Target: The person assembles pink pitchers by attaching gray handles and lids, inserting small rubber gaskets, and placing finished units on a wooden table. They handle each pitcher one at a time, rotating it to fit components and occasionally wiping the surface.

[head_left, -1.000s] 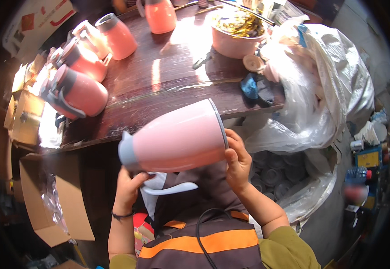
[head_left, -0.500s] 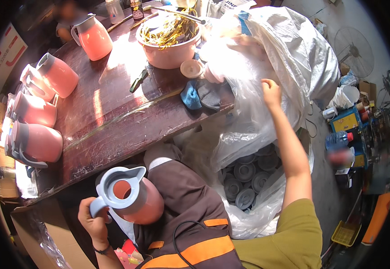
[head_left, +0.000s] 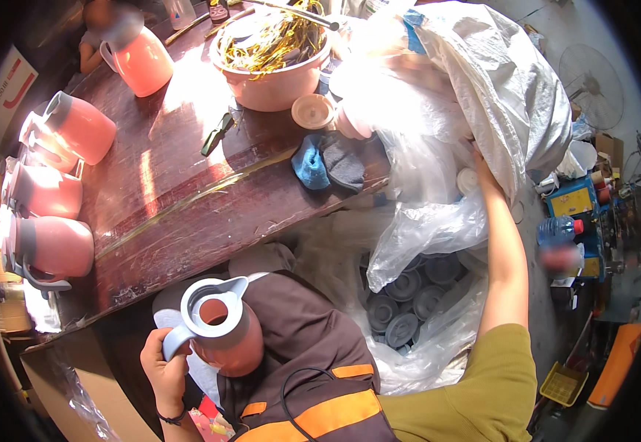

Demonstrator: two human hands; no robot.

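Note:
My left hand (head_left: 164, 370) is closed round the grey handle of a pink jug (head_left: 236, 346), which rests upright against my lap. The jug's grey collar and spout face up, and its round mouth is open with no lid on it. My right arm stretches forward to a large white woven sack (head_left: 515, 96) lined with clear plastic. There my right hand (head_left: 480, 156) is mostly hidden at the sack's mouth, its fingers out of sight. A pale round piece (head_left: 468, 181) shows in the plastic beside my wrist. Below it, an open plastic bag (head_left: 449, 353) holds several grey round lids (head_left: 401, 329).
On the dark red table (head_left: 188, 214) stand several pink jugs (head_left: 55, 247) at the left. A pink basin (head_left: 269, 92) of gold ties, a pale round lid (head_left: 313, 112) and blue and grey cloths (head_left: 311, 162) lie nearer the sack. Another person (head_left: 90, 51) is at the far left.
My right hand has reached forward and into the folds of the white sack, where it was in plain sight before. The jug in my left hand has shifted only slightly.

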